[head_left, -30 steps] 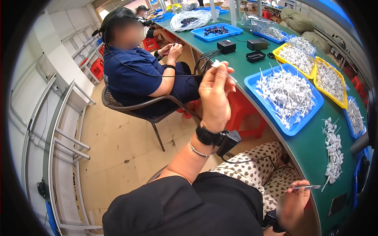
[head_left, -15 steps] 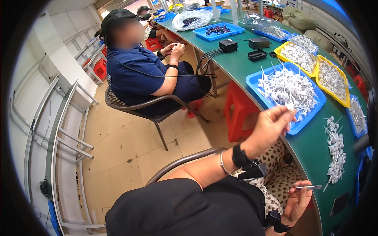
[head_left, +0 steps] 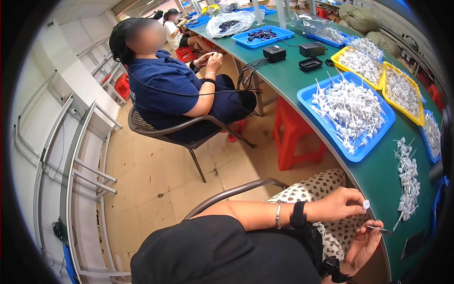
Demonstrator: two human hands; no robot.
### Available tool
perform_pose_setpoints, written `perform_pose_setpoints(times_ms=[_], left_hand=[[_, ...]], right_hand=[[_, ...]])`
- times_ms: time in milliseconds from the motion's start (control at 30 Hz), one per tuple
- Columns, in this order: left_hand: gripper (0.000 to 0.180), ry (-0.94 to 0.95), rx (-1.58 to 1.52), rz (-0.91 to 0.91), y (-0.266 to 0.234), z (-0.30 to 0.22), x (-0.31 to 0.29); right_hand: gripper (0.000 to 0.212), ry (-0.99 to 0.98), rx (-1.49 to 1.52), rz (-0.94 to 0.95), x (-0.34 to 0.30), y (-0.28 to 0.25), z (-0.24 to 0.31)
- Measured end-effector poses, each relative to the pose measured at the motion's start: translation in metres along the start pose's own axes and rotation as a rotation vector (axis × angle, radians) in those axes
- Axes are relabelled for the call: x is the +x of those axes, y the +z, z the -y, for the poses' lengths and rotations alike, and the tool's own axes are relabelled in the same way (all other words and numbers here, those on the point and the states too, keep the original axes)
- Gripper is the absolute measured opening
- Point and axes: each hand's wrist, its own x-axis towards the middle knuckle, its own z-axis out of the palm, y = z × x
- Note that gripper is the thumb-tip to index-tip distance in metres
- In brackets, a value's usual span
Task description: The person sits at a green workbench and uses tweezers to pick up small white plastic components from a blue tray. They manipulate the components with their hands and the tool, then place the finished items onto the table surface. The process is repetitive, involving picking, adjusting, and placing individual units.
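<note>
My left hand [head_left: 341,203] pinches a small white plastic piece [head_left: 366,204] between thumb and fingertips, over my lap by the table edge. Just below it, my right hand [head_left: 363,244] is closed on a thin metal tool [head_left: 379,229], whose flat silver end points right; its exact kind is too small to tell. The two hands are close together but apart. Beyond them, a blue tray [head_left: 309,97] is heaped with white plastic pieces on thin stems [head_left: 352,111]. A loose row of similar white pieces [head_left: 407,177] lies on the green tabletop [head_left: 378,173].
Two yellow trays [head_left: 422,118] of white pieces stand past the blue one. Black boxes [head_left: 274,54] with cables sit farther up the table. A red stool [head_left: 295,146] is under the edge. On the left, a co-worker [head_left: 165,87] sits in a brown chair [head_left: 189,137].
My left hand has moved from the blue tray's near edge down toward my right hand, carrying the white piece. My right hand still holds the metal tool in about the same place.
</note>
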Motion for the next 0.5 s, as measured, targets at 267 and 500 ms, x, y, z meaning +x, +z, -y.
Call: perform_pose_setpoints(times_ms=[267, 500], left_hand=[[0.017, -0.148, -0.167, 0.040, 0.010, 0.010, -0.004], [0.019, -0.153, -0.038, 0.068, 0.000, 0.010, 0.001]], right_hand=[[0.024, 0.012, 0.046, 0.021, -0.001, -0.006, 0.003], [0.024, -0.052, 0.055, -0.079, 0.004, 0.009, 0.002]])
